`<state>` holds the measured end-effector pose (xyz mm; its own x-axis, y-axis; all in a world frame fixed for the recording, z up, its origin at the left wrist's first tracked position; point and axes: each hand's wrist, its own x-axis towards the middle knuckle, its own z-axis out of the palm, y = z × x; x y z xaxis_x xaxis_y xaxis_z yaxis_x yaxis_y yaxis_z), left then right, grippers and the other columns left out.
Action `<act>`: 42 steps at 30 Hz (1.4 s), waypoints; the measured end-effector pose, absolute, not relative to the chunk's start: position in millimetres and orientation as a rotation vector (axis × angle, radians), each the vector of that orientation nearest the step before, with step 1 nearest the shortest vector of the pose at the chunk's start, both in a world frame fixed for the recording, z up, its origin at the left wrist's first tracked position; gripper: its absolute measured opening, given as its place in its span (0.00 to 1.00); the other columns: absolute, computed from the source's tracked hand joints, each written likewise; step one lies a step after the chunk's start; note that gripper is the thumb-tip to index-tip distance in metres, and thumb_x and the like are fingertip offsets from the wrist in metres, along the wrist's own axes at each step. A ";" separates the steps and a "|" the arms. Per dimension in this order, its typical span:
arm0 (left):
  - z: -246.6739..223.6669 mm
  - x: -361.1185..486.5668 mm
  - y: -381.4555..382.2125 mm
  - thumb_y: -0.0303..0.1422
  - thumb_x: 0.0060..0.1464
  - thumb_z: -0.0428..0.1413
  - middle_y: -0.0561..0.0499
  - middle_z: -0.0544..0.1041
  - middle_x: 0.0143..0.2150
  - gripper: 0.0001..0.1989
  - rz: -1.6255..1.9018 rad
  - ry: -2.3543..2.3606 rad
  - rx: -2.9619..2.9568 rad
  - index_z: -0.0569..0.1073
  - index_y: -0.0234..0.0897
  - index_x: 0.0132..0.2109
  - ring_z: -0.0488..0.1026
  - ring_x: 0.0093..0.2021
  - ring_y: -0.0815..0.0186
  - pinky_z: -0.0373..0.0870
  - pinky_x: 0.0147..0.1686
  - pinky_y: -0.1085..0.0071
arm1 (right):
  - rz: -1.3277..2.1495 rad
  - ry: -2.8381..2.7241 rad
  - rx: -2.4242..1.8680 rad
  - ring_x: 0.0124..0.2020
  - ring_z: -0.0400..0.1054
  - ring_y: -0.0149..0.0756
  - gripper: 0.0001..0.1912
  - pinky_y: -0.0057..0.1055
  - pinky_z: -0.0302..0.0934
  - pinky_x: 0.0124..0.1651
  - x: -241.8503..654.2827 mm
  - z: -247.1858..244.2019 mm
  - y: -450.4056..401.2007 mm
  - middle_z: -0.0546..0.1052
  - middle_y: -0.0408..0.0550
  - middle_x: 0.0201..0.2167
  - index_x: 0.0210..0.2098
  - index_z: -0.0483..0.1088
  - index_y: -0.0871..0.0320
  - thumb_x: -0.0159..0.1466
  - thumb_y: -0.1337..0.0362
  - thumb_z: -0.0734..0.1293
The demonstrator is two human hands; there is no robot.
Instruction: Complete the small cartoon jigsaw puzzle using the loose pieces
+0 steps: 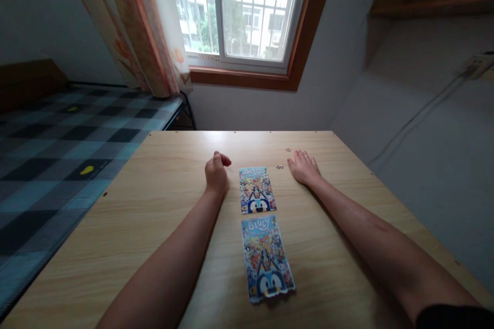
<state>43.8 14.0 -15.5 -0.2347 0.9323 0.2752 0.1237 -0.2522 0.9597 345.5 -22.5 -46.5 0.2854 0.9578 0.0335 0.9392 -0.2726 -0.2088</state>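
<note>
My left hand (217, 170) rests on its side on the table, left of the upper picture, its fingers curled in and nothing visible in them. Palm down and fingers stretched out, my right hand (304, 166) lies flat on the table farther right. Between them is a rectangular picture (257, 190) with "Bluey" lettering and a blue cartoon dog. Just below it lies a larger paper sheet (267, 258) with the same print and a ragged bottom edge. Small jigsaw pieces (280, 167) sit close to my right fingertips, with others (287, 149) a little beyond.
The wooden table (154, 231) reaches toward a wall with a barred window (252, 10). A bed with a checked cover (77, 139) stands at the left beside a curtain (135, 25). On the right wall a cable (417, 113) hangs from a socket, below a wooden shelf (432, 7).
</note>
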 end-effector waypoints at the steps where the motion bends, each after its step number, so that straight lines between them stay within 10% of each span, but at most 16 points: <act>1: -15.3 43.8 13.9 0.46 0.64 0.40 0.48 0.74 0.23 0.27 1.555 1.334 1.352 0.70 0.40 0.22 0.70 0.27 0.64 0.67 0.34 0.67 | 0.161 -1.750 -2.357 0.75 0.40 0.48 0.35 0.53 0.35 0.73 348.6 -46.5 -17.5 0.50 0.59 0.74 0.73 0.50 0.65 0.74 0.50 0.47; 12: -14.6 46.5 12.9 0.49 0.64 0.40 0.48 0.73 0.22 0.29 1.574 1.342 1.308 0.69 0.41 0.21 0.70 0.26 0.64 0.66 0.33 0.66 | -0.061 -1.789 -2.091 0.59 0.66 0.41 0.20 0.35 0.55 0.63 359.8 -37.2 11.1 0.76 0.54 0.58 0.56 0.74 0.59 0.71 0.59 0.59; 42: -17.5 49.8 13.9 0.47 0.66 0.45 0.50 0.71 0.21 0.28 1.564 1.322 1.323 0.69 0.39 0.21 0.67 0.25 0.66 0.65 0.33 0.67 | 0.034 -1.555 -1.343 0.41 0.74 0.42 0.12 0.41 0.69 0.50 320.5 -7.8 -12.8 0.79 0.53 0.36 0.43 0.81 0.58 0.66 0.64 0.66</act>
